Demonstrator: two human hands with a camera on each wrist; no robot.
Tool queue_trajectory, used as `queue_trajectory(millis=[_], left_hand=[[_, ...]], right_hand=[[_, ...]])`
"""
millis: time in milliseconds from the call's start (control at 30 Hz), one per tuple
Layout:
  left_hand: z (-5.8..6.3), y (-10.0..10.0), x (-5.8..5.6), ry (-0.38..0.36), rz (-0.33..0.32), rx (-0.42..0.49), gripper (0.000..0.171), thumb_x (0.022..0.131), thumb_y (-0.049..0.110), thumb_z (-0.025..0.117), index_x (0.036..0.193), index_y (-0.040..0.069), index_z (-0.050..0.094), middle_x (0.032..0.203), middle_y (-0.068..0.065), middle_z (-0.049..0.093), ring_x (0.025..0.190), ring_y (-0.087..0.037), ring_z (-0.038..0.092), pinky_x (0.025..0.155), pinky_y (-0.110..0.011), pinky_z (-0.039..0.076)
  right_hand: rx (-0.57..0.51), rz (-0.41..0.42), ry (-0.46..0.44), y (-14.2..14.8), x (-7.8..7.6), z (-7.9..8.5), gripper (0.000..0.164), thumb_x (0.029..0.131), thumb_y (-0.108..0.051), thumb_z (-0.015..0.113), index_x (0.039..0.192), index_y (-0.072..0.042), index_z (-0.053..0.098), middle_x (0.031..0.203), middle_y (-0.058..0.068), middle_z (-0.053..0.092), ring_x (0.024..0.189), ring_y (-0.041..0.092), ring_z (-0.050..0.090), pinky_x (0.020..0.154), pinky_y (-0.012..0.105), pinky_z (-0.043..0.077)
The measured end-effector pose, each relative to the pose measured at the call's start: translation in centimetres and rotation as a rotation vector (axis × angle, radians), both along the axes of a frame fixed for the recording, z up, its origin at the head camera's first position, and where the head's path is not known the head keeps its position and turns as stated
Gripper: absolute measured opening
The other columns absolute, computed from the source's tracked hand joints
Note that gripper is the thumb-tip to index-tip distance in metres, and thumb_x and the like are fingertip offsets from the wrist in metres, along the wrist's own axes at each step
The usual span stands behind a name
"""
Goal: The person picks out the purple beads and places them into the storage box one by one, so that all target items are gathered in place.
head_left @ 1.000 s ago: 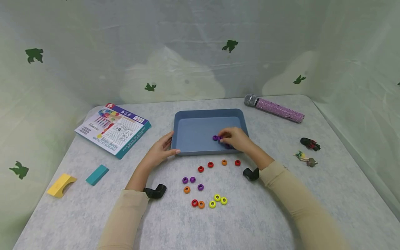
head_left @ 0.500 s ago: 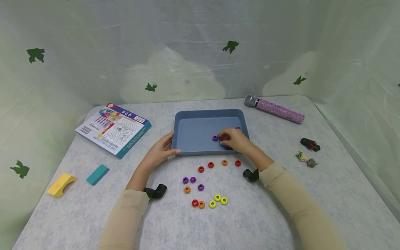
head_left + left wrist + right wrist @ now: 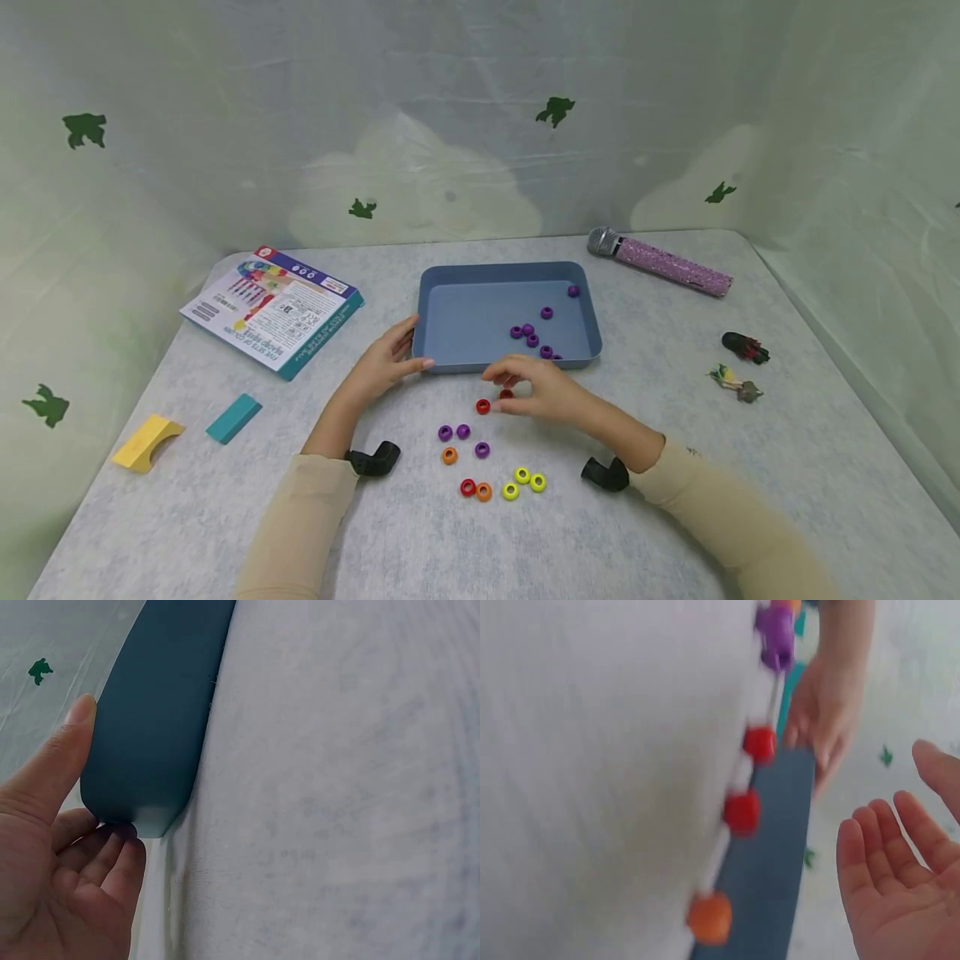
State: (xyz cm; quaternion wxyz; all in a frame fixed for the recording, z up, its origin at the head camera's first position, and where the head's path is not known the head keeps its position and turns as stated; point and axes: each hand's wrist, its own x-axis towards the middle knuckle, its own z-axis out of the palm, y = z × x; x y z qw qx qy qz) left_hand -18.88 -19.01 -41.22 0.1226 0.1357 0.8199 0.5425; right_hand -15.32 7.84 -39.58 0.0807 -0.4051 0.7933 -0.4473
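The left hand (image 3: 377,365) holds the front left corner of a blue tray (image 3: 468,312); in the left wrist view its thumb (image 3: 66,750) lies against one wall and its curled fingers touch the end. Over the table just in front of the tray, the right hand (image 3: 542,393) has its fingers loosely spread with nothing between them. A red bead (image 3: 483,407) lies by its thumb tip, and another red bead (image 3: 742,811) is partly covered by the hand in the head view. Several purple beads (image 3: 547,313) lie inside the tray, towards its right side.
Nearer on the table are purple beads (image 3: 482,450), orange beads (image 3: 449,456), a red bead (image 3: 468,487) and yellow beads (image 3: 537,482). A printed box (image 3: 273,312), teal block (image 3: 234,419) and yellow arch block (image 3: 147,442) lie left. A glittery microphone (image 3: 671,265) and small figures (image 3: 745,347) lie right.
The right hand has left the purple beads in the tray and moved towards the person and left, over the red beads. One purple bead has rolled towards the tray's back right corner. The left hand stays.
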Motion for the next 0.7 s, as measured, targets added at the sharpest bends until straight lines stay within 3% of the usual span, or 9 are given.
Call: queue_trajectory(millis=[200, 333, 433, 567, 700], left_hand=[[1.0, 0.4, 0.5, 0.005, 0.006, -0.021, 0.077, 0.074, 0.016, 0.062, 0.132, 0.002, 0.013, 0.135, -0.013, 0.011, 0.122, -0.023, 0.014, 0.098, -0.034, 0.020], [-0.4, -0.1, -0.2, 0.023, 0.007, -0.032, 0.080, 0.072, 0.026, 0.063, 0.133, 0.008, 0.014, 0.136, -0.008, 0.012, 0.121, -0.018, 0.015, 0.098, -0.030, 0.021], [-1.5, -0.5, -0.7, 0.037, 0.005, -0.039, 0.082, 0.070, 0.032, 0.063, 0.133, 0.014, 0.015, 0.136, -0.005, 0.012, 0.121, -0.016, 0.016, 0.098, -0.027, 0.022], [-1.5, -0.6, -0.7, 0.038, 0.003, -0.040, 0.081, 0.070, 0.031, 0.063, 0.133, 0.015, 0.015, 0.136, -0.005, 0.012, 0.121, -0.017, 0.016, 0.098, -0.029, 0.022], [-1.5, -0.5, -0.7, 0.034, 0.003, -0.038, 0.082, 0.070, 0.031, 0.063, 0.133, 0.015, 0.015, 0.136, -0.005, 0.012, 0.121, -0.016, 0.015, 0.098, -0.028, 0.022]], right_hand=[[0.082, 0.107, -0.110, -1.2, 2.0, -1.7, 0.032, 0.075, -0.021, 0.062, 0.104, -0.011, 0.054, 0.099, 0.000, 0.053, 0.086, 0.014, 0.048, 0.075, 0.024, 0.044], [0.149, 0.159, -0.134, -1.7, 2.5, -3.0, 0.029, 0.075, -0.022, 0.061, 0.103, -0.016, 0.055, 0.100, -0.008, 0.052, 0.087, 0.006, 0.048, 0.076, 0.018, 0.042], [0.187, 0.180, -0.099, -1.9, 2.8, -3.5, 0.023, 0.076, -0.020, 0.060, 0.099, -0.018, 0.057, 0.100, -0.011, 0.052, 0.090, 0.001, 0.047, 0.078, 0.016, 0.041], [0.201, 0.178, -0.053, -2.1, 2.9, -3.8, 0.016, 0.077, -0.017, 0.059, 0.093, -0.019, 0.060, 0.095, -0.013, 0.053, 0.087, -0.002, 0.047, 0.075, 0.013, 0.041], [0.179, 0.146, -0.076, -1.8, 2.6, -3.2, 0.016, 0.077, -0.017, 0.059, 0.093, -0.019, 0.060, 0.091, -0.013, 0.053, 0.079, -0.001, 0.047, 0.068, 0.013, 0.043]])
